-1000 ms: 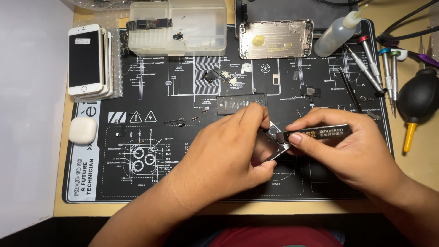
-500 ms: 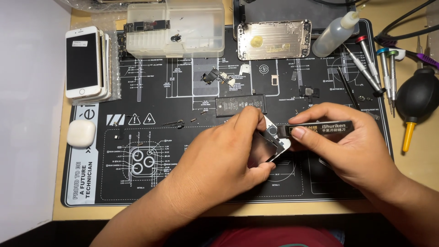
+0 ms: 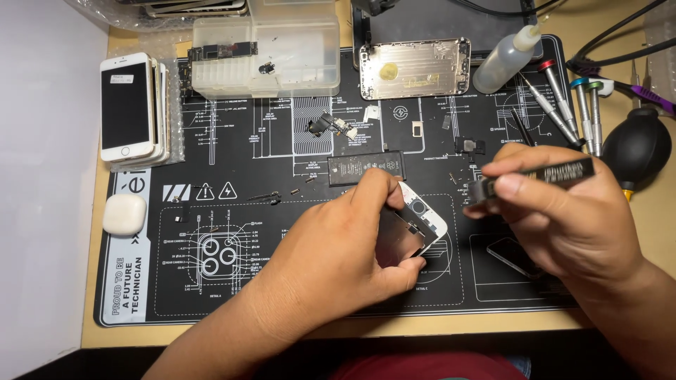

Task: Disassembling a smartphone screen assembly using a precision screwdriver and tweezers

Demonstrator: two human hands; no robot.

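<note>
Phone screen panel (image 3: 414, 226), white-edged with its metal back plate facing up, sits near the middle of the black repair mat (image 3: 232, 162), pinched in the left hand (image 3: 338, 264). That hand's fingers (image 3: 377, 184) are closed narrowly on it: the forefinger presses its upper edge and the thumb grips the lower edge, so the panel is tilted off the mat. Its long axis runs from about ten o'clock to four o'clock, and the white end with the round opening points toward two o'clock, free of the hand.

From that free end, the right hand (image 3: 570, 225) lies at roughly three o'clock, near but apart from the panel. Its fingers are wrapped tightly round a dark flat tool (image 3: 542, 176), which lies nearly level with its blunt dark tip aimed at nine o'clock, straight toward the panel's white end. There is a clear gap between tip and panel. The left hand is the nearer of the two, being the only one touching the panel.

Around them on the surface: a black battery (image 3: 366, 169) just above the left hand at twelve o'clock, a silver phone housing (image 3: 415, 68) farther up, a clear parts box (image 3: 267, 53) at eleven o'clock, a stack of white phones (image 3: 130, 105) at ten o'clock, screwdrivers (image 3: 563, 105) and a black air blower (image 3: 637, 144) at two o'clock.
</note>
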